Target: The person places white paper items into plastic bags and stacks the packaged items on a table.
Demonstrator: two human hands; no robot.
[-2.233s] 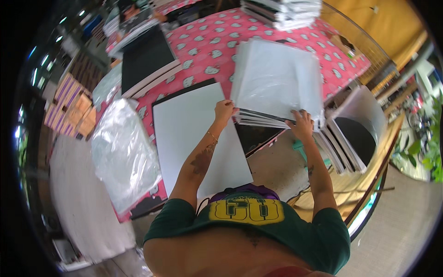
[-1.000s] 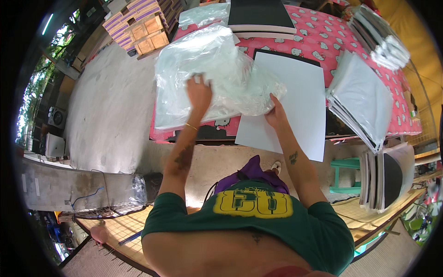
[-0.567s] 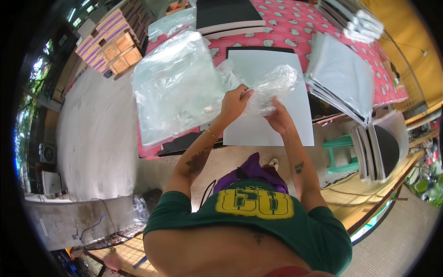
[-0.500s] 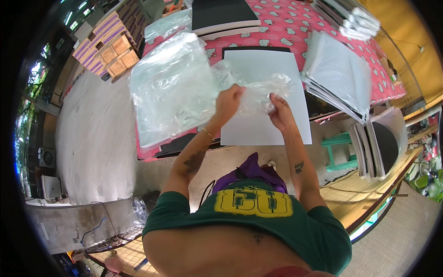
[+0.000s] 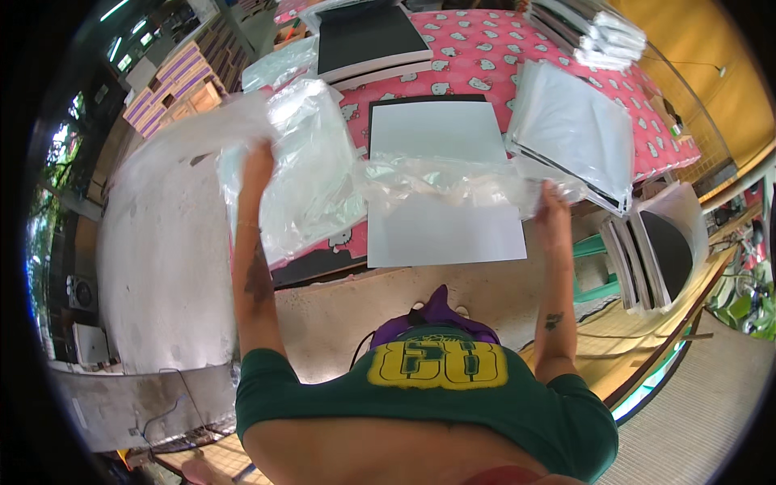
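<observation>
Pink patterned cloth covers the bench [image 5: 517, 61], which stands over a pale concrete floor [image 5: 153, 242] with stacked cardboard boxes [image 5: 174, 85] beyond its far left corner. Both of the person's arms are raised and spread wide, stretching a clear crinkled plastic bag [image 5: 453, 182] across the space between them. The left hand [image 5: 257, 158] is closed around the bag's left end, up by a heap of loose clear plastic bags [image 5: 299, 162] that lies over the bench's near left edge. The right hand [image 5: 554, 212] is closed on the bag's right end, near the bench's front edge. The bag hangs in the air above a large white rectangular board [image 5: 440, 190] that lies flat on the bench with its near edge over the bench's front; the board shows through the film. Just right of it rests a tilted stack of white flat boards [image 5: 570, 129], close to the right hand. Farther back sits a black board on a white stack [image 5: 368, 40], and another pile of wrapped white boards [image 5: 590, 32] lies at the far right corner. More dark and white boards [image 5: 655, 250] lean upright beside the bench on the right.
</observation>
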